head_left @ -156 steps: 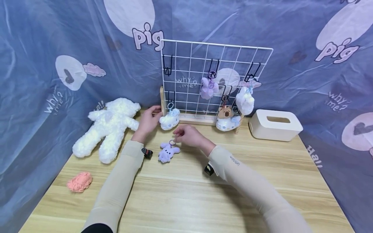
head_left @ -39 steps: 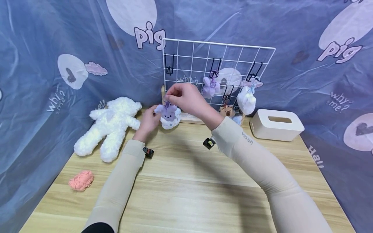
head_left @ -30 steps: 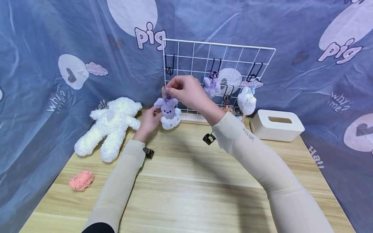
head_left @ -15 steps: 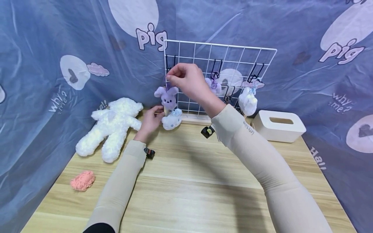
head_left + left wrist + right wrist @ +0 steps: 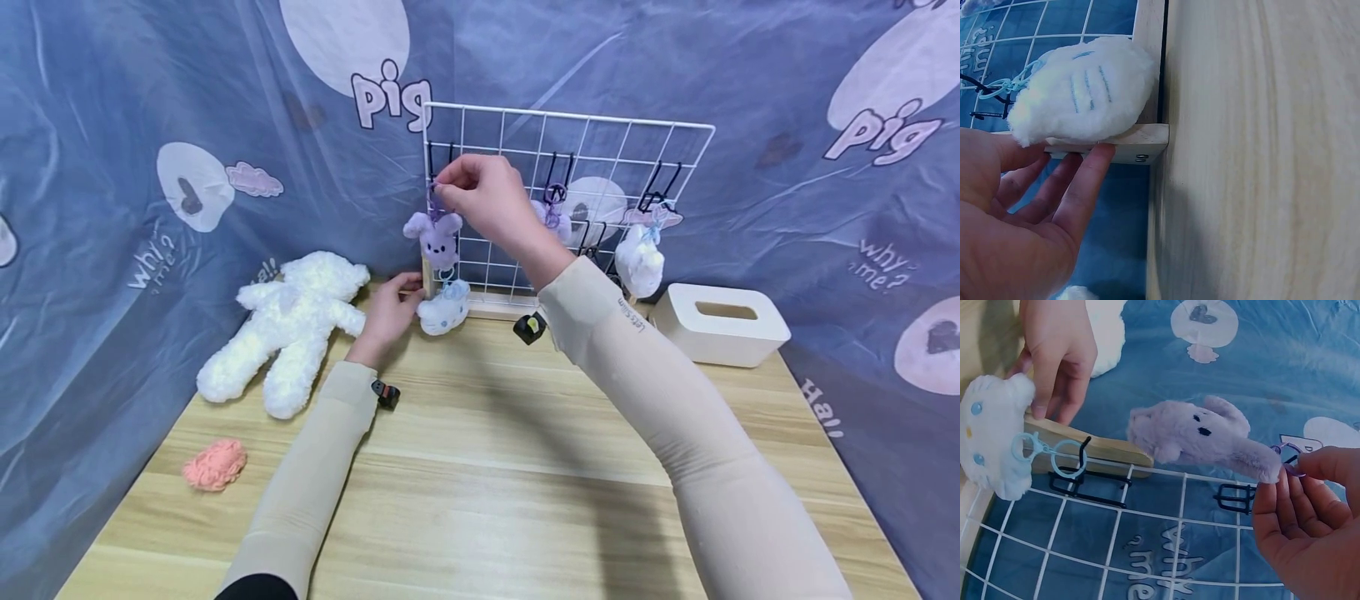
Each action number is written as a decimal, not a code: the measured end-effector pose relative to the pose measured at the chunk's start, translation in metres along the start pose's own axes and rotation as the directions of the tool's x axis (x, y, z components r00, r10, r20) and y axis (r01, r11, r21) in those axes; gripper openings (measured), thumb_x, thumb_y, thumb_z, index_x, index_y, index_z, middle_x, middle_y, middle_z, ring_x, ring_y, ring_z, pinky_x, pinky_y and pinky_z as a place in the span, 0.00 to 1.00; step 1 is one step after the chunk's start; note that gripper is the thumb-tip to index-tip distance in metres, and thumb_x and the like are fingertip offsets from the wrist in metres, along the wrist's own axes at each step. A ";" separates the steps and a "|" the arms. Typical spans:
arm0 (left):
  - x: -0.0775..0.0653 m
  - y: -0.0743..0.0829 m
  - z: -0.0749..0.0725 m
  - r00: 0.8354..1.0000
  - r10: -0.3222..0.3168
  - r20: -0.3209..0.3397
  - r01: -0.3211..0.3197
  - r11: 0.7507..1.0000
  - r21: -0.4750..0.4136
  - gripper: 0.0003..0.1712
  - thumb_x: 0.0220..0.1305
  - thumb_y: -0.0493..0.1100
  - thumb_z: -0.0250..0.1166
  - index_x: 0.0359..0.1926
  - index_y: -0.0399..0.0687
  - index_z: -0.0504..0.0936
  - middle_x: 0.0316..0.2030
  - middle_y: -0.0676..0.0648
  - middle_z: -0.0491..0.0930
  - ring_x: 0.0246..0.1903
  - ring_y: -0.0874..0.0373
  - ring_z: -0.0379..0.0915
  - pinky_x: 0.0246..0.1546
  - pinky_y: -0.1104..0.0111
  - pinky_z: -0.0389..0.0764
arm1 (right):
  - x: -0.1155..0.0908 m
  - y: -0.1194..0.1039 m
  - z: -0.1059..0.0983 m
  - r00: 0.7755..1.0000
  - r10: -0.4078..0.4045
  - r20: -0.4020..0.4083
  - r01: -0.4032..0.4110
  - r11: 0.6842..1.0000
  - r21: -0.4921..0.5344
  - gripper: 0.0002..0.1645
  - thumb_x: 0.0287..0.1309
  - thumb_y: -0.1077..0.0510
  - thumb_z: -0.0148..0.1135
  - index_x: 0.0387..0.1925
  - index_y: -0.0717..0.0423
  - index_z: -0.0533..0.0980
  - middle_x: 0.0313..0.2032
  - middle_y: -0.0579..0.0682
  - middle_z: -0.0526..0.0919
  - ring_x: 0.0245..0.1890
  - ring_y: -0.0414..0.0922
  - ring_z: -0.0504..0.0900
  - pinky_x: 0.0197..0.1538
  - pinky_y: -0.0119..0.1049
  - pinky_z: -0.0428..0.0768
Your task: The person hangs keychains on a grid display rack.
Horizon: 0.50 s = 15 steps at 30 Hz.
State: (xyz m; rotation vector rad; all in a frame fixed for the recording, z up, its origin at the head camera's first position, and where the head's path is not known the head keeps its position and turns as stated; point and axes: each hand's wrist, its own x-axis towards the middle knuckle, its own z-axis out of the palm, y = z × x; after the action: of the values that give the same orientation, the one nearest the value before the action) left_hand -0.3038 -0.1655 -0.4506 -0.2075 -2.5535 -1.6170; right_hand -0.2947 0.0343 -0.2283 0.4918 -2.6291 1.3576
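Note:
My right hand [image 5: 483, 196] pinches the purple ring [image 5: 1291, 456] of a lavender plush bunny keychain [image 5: 437, 239] between thumb and index finger. The bunny dangles by the upper left of a white wire grid rack [image 5: 517, 154]; in the right wrist view the ring is close to a black hook [image 5: 1235, 497], and contact cannot be told. My left hand [image 5: 390, 308] holds the rack's left wooden post [image 5: 1141, 147] between fingertips and thumb, the thumb tip partly hidden by a white plush cat keychain [image 5: 444, 308]. That keychain hangs from a lower hook by its light blue ring [image 5: 1069, 464].
Another purple plush keychain [image 5: 553, 221] and a white plush keychain [image 5: 640, 260] hang farther right on the rack. A white tissue box [image 5: 720, 325] stands at right. At left lie a fluffy white plush bear [image 5: 288, 329] and a pink fuzzy bundle [image 5: 215, 465] on the wooden table [image 5: 465, 500].
My right hand picked the bunny keychain up off the table by its ring and raised it to the upper left hook, lately shifting slightly right. The left hand stays at the post.

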 end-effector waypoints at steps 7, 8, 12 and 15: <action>-0.001 0.003 0.000 1.000 -0.011 0.010 0.011 1.000 0.001 0.23 0.86 0.37 0.60 0.74 0.35 0.78 0.64 0.30 0.84 0.52 0.40 0.86 0.45 0.59 0.95 | 0.006 0.007 0.007 0.999 0.032 -0.008 -0.032 0.999 0.021 0.08 0.78 0.54 0.71 0.48 0.53 0.89 0.36 0.42 0.87 0.38 0.39 0.83 0.39 0.28 0.81; 0.000 0.003 0.000 1.000 -0.012 0.011 0.012 1.000 0.002 0.23 0.86 0.38 0.60 0.75 0.35 0.78 0.64 0.30 0.84 0.52 0.40 0.86 0.45 0.60 0.95 | 0.007 0.008 0.008 0.999 0.034 -0.016 -0.034 0.999 0.028 0.08 0.77 0.54 0.71 0.48 0.53 0.89 0.36 0.42 0.87 0.38 0.39 0.82 0.39 0.28 0.81; 0.000 0.002 -0.001 1.000 -0.013 0.012 0.013 1.000 0.008 0.23 0.86 0.38 0.60 0.75 0.35 0.78 0.65 0.31 0.84 0.52 0.40 0.86 0.43 0.63 0.94 | 0.009 0.013 0.012 0.997 0.056 -0.045 -0.052 0.995 0.089 0.07 0.77 0.55 0.71 0.48 0.54 0.89 0.35 0.42 0.86 0.37 0.39 0.82 0.38 0.28 0.80; 0.000 0.001 -0.002 1.000 -0.010 0.011 0.010 1.000 0.013 0.23 0.86 0.38 0.59 0.74 0.34 0.78 0.65 0.30 0.84 0.51 0.41 0.86 0.42 0.66 0.94 | 0.012 0.017 0.017 0.995 0.074 -0.071 -0.062 0.985 0.158 0.07 0.77 0.57 0.70 0.47 0.56 0.89 0.33 0.41 0.86 0.36 0.39 0.83 0.37 0.28 0.81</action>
State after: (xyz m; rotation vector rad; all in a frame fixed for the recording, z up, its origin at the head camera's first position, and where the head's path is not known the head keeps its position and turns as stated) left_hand -0.3036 -0.1663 -0.4489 -0.2037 -2.5767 -1.6067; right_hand -0.3112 0.0268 -0.2480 0.3630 -2.5125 1.5789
